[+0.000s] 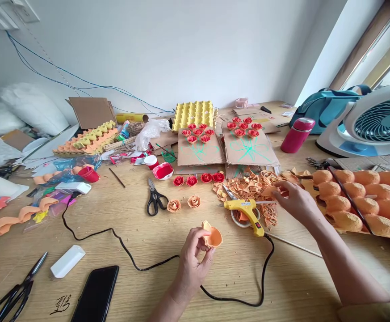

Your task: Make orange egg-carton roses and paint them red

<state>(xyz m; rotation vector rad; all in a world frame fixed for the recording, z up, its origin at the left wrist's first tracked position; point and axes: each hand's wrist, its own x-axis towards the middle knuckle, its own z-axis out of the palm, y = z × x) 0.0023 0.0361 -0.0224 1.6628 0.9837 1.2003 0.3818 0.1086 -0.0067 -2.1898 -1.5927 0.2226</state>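
Note:
My left hand (196, 252) grips an orange egg-carton cup (214, 238) with a ragged rim, tilted so its hollow shows. Over the pile of torn orange egg-carton scraps (245, 184), my right hand (293, 199) has its thumb and fingers pinched at a scrap piece (270, 193). Just left of that hand, a yellow glue gun (245, 206) rests on a roll of tape (236, 219). Two unpainted orange paper roses (194, 201) sit beyond my left hand, with a row of several red roses (206, 177) behind them.
Black-handled scissors (155, 199), a red paint bowl (163, 171) and a black cord (124, 248) lie on the table. Cardboard panels (199, 152) bearing red roses stand behind. An orange egg tray (365, 197), pink bottle (298, 135) and fan (379, 120) are at right; a phone (96, 293) is front left.

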